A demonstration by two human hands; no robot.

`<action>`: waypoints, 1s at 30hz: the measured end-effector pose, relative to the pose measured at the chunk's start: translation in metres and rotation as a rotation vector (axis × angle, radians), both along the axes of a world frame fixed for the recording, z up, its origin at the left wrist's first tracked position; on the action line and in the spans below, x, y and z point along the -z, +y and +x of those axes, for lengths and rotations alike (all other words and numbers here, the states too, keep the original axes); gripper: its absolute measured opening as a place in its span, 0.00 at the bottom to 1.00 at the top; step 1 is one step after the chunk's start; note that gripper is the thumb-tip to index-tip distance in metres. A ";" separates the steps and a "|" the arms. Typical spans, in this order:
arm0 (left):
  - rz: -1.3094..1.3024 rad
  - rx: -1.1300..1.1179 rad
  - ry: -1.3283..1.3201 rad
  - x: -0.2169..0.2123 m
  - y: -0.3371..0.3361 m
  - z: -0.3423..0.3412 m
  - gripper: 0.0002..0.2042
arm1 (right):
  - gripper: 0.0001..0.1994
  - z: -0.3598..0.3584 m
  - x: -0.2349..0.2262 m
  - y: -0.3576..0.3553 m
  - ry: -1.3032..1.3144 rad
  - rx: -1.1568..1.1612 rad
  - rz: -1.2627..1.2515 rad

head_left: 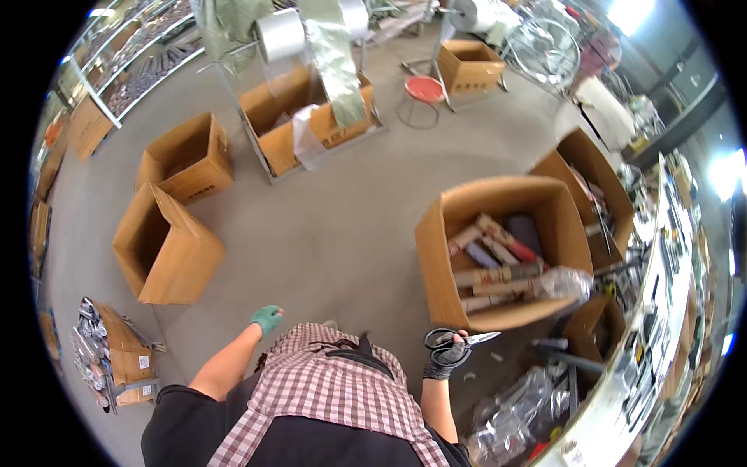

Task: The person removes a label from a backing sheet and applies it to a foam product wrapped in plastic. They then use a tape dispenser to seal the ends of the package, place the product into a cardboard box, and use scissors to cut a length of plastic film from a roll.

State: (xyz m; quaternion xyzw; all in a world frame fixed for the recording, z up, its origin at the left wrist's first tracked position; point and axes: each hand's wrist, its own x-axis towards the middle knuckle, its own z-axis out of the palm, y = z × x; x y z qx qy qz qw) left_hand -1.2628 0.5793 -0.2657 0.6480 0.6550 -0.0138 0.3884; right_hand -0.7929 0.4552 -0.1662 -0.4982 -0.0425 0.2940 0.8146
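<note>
Scissors (484, 338) beside an open carton (437, 272) of rolls (498, 274). We see the right hand (439, 367) gripping them; we cannot tell how far the left hand (266, 318) is curled. We judge this as carrying; the next move calls for steady control.

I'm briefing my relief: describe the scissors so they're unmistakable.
Find the big open carton of wrapped rolls, front right. Just below it in view is the dark-gloved right hand. The scissors it holds, unlike the rolls, have black looped handles and metal blades.
</note>
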 end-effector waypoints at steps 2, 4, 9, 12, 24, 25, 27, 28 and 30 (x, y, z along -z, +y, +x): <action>0.034 -0.134 0.129 0.006 0.058 -0.048 0.15 | 0.14 -0.026 -0.011 0.079 0.084 -0.074 0.036; -0.065 -0.252 0.232 0.020 0.096 -0.070 0.16 | 0.13 -0.029 -0.029 0.136 0.071 -0.192 -0.023; -0.199 -0.348 -0.204 0.062 0.244 0.006 0.15 | 0.29 0.019 -0.039 0.267 -0.134 -0.300 -0.092; -0.480 -0.609 -0.563 0.038 0.338 0.109 0.12 | 0.30 0.069 -0.022 0.358 -0.102 -0.271 0.023; 0.819 0.254 0.669 -0.068 0.791 0.116 0.29 | 0.17 0.084 -0.038 0.773 -0.029 -0.858 -0.039; 0.664 0.172 0.518 -0.093 0.838 0.119 0.30 | 0.17 0.080 -0.032 0.808 -0.111 -0.890 -0.063; 0.504 -0.064 0.145 -0.100 0.922 0.099 0.31 | 0.18 0.050 -0.033 0.886 -0.212 -0.993 -0.071; 0.495 -0.218 -0.083 -0.080 0.958 0.070 0.32 | 0.18 0.025 -0.039 0.922 -0.229 -1.062 -0.060; 0.364 -0.535 -0.420 -0.065 1.044 0.041 0.33 | 0.19 -0.015 -0.021 1.003 -0.366 -1.127 -0.062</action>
